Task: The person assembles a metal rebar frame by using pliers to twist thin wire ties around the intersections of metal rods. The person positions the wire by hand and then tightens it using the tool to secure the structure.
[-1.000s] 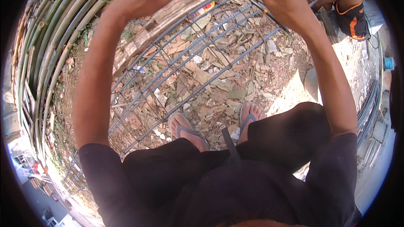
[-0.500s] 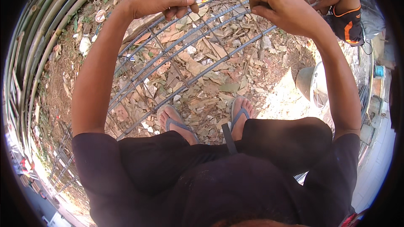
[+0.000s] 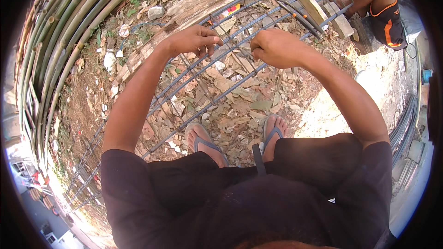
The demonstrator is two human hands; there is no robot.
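1. Left hand [image 3: 198,42]: mid-upper frame, above the steel bar lattice [image 3: 235,86]; fingers loosely curled, thumb near the index finger. Cannot tell whether it grips anything thin.
2. Right hand [image 3: 277,48]: right of the left hand, apart from it; fingers bent inward, gap narrow. Contents hidden; cannot tell.
3. Lattice runs diagonally, lower left to upper right, over leaf-littered ground [image 3: 249,103].
4. Upper right: pale wooden plank [image 3: 307,1], dark slender item with orange bands [image 3: 294,14] beside it; another person's dark shorts [image 3: 387,25].
5. Upper left: bamboo poles [image 3: 64,32].
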